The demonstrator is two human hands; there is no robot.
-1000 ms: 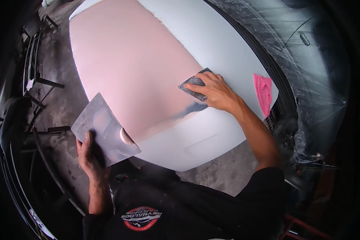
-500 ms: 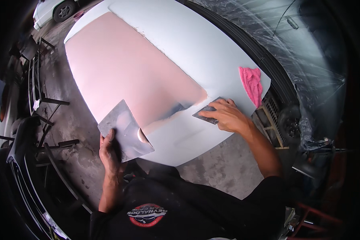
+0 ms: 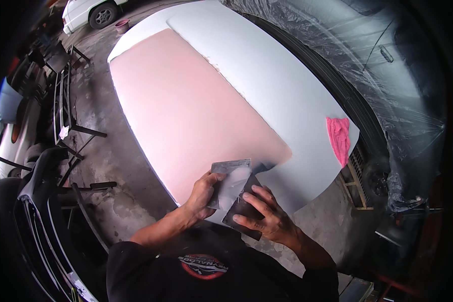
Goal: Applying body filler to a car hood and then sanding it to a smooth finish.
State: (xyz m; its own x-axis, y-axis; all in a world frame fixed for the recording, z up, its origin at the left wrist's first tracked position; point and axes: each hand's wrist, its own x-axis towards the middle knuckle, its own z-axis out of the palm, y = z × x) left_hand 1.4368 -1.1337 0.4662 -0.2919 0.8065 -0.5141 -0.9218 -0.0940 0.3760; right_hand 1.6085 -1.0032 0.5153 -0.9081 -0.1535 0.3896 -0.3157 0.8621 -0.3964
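Note:
A large white car hood (image 3: 267,75) lies in front of me, its left part coated in pink body filler (image 3: 196,105). My left hand (image 3: 200,197) grips a thin grey metal plate (image 3: 227,181), smeared with pale filler, over the near end of the hood. My right hand (image 3: 272,219) is closed on a dark flat filler spreader (image 3: 242,209), fingers spread across its face. The spreader's edge meets or overlaps the plate's right side; actual contact is hard to tell. Just beyond them, a dark patch (image 3: 262,167) shows at the filler's near right corner.
A crumpled pink cloth (image 3: 339,138) rests on the hood's right edge. Plastic sheeting (image 3: 357,65) covers a vehicle on the right. Metal stands (image 3: 65,110) and a dark bumper (image 3: 32,201) are at the left. Far left, a white vehicle (image 3: 78,15) stands near a reddish bucket (image 3: 122,26).
My right hand has lifted the spreader off the hood and brought it left to the plate. My left hand has moved right with the plate. The whole view has shifted.

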